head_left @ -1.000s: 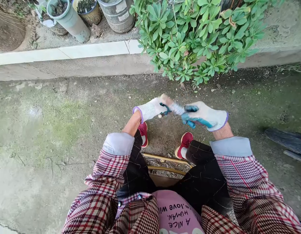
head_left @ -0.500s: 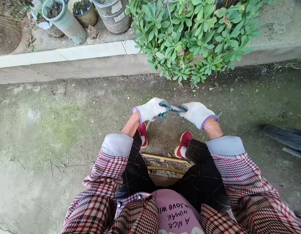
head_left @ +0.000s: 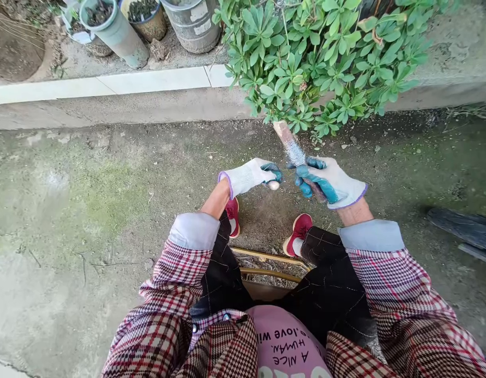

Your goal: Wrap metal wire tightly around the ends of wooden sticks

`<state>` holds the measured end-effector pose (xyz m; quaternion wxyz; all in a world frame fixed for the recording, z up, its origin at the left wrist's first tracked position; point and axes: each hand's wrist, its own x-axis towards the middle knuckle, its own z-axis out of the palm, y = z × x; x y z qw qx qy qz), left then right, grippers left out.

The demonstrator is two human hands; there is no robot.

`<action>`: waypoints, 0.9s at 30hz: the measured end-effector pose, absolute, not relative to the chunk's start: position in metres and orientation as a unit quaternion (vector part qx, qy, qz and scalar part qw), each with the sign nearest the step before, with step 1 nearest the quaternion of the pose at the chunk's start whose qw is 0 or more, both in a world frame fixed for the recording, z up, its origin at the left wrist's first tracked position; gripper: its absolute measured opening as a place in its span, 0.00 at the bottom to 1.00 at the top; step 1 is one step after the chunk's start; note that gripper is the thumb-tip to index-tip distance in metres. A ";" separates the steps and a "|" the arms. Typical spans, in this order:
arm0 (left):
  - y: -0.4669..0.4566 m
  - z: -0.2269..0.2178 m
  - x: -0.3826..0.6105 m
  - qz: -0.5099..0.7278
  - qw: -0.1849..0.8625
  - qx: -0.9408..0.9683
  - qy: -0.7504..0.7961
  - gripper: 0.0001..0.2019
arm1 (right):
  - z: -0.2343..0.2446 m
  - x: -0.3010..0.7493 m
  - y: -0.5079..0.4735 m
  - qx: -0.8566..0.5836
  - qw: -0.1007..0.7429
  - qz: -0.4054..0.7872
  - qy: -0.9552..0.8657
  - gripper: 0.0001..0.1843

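Since the stick (head_left: pixel 284 136) is what we're all looking at, here's how it sits: it's up over the dirt ground (head_left: pixel 179 168), between the bush (head_left: pixel 301 68) and the red shoes (head_left: pixel 301 228), with its long axis on a slant. The pale, bare end aims away from the body and a bit left, toward the bush's lower leaves, and the other end runs back right into the palm. We can't tell whether that tip touches any leaves. The right hand (head_left: pixel 333 181) has its grip closed round the stick, just below a silvery wrap (head_left: pixel 295 154); gloved fingers cover a good chunk there, and we can't say if the wrap is wire or string. As for the left hand (head_left: pixel 250 176), its grip is curled narrow round something, but we only get a pale knob (head_left: pixel 273 185) poking out; the rest is hidden.
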<state>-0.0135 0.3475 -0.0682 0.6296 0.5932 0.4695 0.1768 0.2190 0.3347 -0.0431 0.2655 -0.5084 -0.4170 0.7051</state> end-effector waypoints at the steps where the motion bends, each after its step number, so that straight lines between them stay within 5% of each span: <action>1: 0.348 -0.069 -0.016 0.166 0.615 0.609 0.472 0.07 | -0.041 0.220 0.334 -0.497 0.266 0.714 -0.416 0.26; 7: 0.347 -0.064 -0.021 0.115 0.672 0.588 0.435 0.08 | -0.035 0.223 0.332 -0.490 0.286 0.717 -0.405 0.25; 15: 0.340 -0.041 -0.016 0.207 0.713 0.507 0.438 0.34 | -0.054 0.242 0.350 -0.535 0.382 0.655 -0.374 0.27; 27: 0.353 -0.056 -0.007 0.398 0.658 0.375 0.518 0.18 | -0.075 0.240 0.357 -0.531 0.408 0.661 -0.337 0.29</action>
